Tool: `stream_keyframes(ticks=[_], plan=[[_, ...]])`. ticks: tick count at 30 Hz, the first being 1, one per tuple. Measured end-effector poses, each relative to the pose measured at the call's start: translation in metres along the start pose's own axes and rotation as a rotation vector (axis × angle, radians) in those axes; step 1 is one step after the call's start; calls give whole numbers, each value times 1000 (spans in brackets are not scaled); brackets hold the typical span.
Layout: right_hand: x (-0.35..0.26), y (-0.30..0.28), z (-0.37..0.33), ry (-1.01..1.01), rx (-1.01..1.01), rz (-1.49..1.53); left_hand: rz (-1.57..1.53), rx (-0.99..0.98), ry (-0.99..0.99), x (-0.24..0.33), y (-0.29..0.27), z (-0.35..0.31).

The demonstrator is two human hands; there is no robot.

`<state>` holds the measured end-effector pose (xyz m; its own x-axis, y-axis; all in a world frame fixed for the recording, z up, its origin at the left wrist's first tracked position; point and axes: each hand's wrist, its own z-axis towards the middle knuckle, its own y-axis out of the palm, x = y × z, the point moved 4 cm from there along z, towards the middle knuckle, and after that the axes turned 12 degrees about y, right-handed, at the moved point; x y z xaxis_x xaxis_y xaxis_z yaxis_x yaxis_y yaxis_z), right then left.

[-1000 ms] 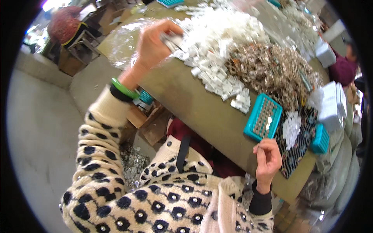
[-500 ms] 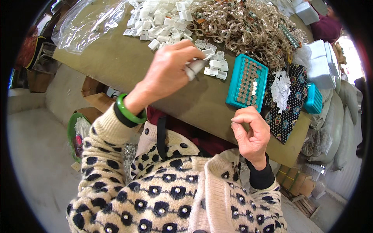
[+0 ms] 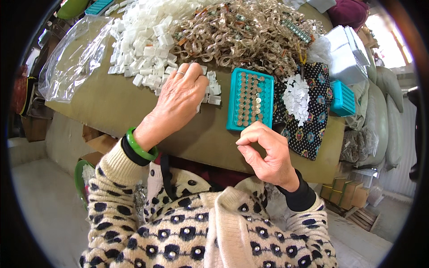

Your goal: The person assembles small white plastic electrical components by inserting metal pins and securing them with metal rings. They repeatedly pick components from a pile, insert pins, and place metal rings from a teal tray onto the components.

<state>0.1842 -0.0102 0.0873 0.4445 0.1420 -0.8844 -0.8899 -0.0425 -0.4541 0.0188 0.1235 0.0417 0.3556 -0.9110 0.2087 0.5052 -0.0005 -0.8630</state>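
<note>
The right hand [image 3: 268, 154] brings thumb and forefinger together just by the near edge of the teal tray [image 3: 233, 99]; whether they pinch anything is unclear. The left hand [image 3: 176, 96] curls down over the white plastic pieces [image 3: 149, 53], its fingertips hidden, so its grip cannot be told. Those pieces look light, stiff and slick, best pinched by opposite edges. The small round discs [image 3: 246, 100] in the tray seem hard and smooth, best taken by their rims. Beneath spreads an olive worktop [image 3: 205, 138]; beyond lie tangled clear strands [image 3: 241, 35] and bulging pale sacks [image 3: 380, 116].
</note>
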Motion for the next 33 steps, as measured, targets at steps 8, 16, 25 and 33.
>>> stream_keyframes(ticks=[8,16,25,33], plan=[[24,-55,27,166,92,-22,-149,118,-79,-13,-19,-1],[42,-83,92,43,300,-241,-1346,482,-586,-15,-16,-23],[36,-39,150,-424,393,-836,-1850,546,-772,7,18,-33],[30,-89,174,80,241,182,-1819,602,-798,5,24,-39]])
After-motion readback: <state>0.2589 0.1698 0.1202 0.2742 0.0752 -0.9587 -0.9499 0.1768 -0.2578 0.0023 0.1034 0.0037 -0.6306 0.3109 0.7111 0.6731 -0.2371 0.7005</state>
